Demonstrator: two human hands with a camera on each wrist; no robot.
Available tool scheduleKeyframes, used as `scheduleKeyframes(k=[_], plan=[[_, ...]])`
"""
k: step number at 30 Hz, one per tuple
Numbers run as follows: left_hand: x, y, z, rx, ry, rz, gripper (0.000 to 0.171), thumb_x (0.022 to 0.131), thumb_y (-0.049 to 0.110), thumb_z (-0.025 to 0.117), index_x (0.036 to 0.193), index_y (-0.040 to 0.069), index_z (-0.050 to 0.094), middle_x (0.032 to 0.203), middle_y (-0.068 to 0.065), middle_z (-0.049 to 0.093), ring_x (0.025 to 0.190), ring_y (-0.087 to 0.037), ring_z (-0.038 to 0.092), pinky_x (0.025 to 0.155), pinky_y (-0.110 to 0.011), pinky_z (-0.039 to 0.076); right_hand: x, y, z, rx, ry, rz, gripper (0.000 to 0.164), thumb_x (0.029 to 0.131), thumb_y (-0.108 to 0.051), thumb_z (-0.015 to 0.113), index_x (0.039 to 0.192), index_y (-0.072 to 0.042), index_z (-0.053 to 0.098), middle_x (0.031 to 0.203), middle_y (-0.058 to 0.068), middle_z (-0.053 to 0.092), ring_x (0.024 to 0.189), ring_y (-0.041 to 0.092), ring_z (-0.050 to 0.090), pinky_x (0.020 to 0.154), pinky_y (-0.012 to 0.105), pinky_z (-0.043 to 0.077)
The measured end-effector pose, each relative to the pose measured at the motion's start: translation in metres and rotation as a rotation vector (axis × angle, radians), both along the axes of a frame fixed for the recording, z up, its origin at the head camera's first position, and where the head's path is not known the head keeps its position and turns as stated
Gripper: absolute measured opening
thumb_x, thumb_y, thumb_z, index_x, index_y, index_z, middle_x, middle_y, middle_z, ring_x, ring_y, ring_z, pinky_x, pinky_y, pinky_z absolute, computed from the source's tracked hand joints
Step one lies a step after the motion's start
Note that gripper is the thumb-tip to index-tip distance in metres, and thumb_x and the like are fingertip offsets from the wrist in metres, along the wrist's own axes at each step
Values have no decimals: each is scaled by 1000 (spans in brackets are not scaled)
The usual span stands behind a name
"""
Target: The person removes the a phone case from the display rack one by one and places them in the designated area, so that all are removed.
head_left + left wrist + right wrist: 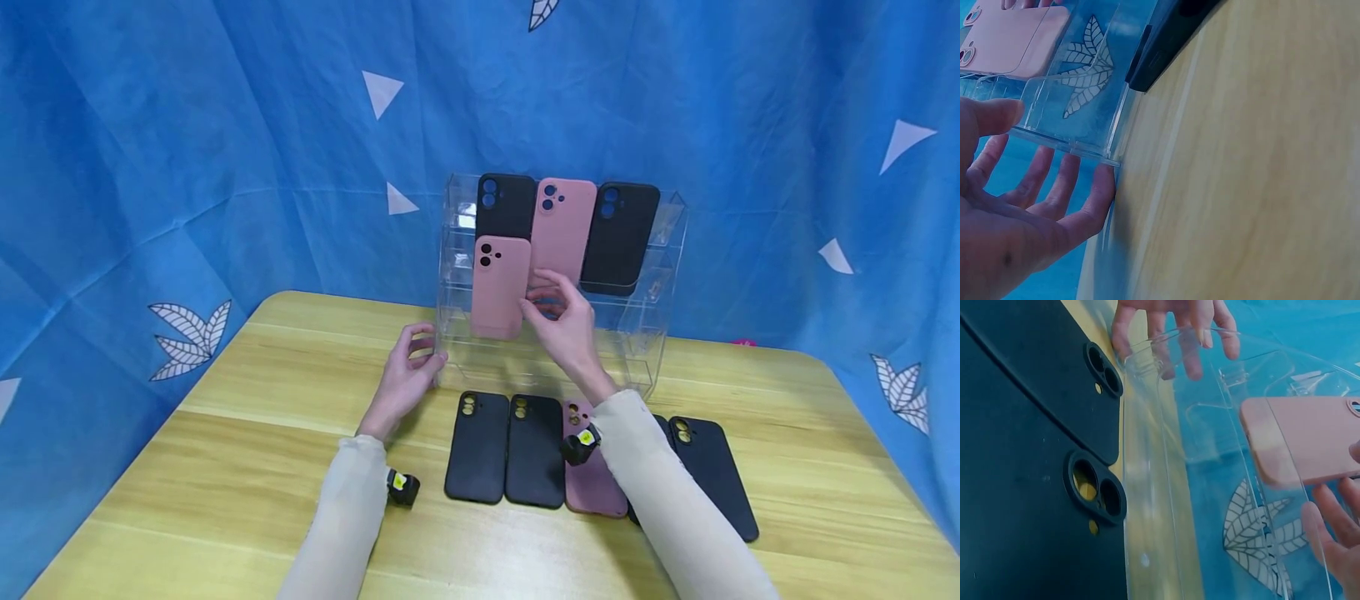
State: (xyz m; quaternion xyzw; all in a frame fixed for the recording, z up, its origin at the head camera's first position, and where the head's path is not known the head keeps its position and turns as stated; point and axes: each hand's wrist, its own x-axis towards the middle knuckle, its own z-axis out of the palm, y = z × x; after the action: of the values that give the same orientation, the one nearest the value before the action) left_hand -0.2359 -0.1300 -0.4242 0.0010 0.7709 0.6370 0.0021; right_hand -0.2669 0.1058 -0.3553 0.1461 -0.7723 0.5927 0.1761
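Observation:
A clear tiered rack stands on the table. My left hand holds the rack's lower left side, with the thumb by the front lip and the other fingers along the side panel. A pink phone case leans upright in a lower tier, its bottom end behind a clear lip. At its right edge, my right hand pinches it with thumb and fingertips. Higher up stand a black phone case, another pink phone case and another black phone case.
Several phone cases lie in a row before the rack, including black ones and a pink one. My right forearm partly covers the row. A blue patterned curtain hangs behind the wooden table.

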Motion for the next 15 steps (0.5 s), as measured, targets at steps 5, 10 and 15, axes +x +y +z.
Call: scheduleKeyframes(k=[5, 10, 15], plan=[[0, 0, -1, -4, 0, -2, 45, 101, 18, 62, 143, 20, 44, 147, -16, 50, 132, -41, 56, 84, -40, 59, 5, -7, 4, -20, 18, -29, 41, 92, 5, 68, 133, 5, 60, 116, 31, 65, 104, 42, 66, 93, 52, 56], [1, 1, -1, -6, 3, 6, 45, 101, 18, 63, 142, 21, 45, 146, -15, 51, 132, -40, 57, 83, -39, 59, -9, -8, -11, -60, 25, -41, 41, 91, 7, 69, 131, 3, 62, 116, 29, 65, 101, 40, 66, 88, 40, 58], [1, 0, -1, -5, 7, 7, 44, 101, 18, 63, 141, 21, 46, 145, -15, 52, 130, -40, 58, 79, -38, 58, -20, -4, -25, -84, 57, -26, 40, 91, 5, 71, 130, -3, 65, 113, 23, 67, 94, 35, 68, 74, 20, 58]])
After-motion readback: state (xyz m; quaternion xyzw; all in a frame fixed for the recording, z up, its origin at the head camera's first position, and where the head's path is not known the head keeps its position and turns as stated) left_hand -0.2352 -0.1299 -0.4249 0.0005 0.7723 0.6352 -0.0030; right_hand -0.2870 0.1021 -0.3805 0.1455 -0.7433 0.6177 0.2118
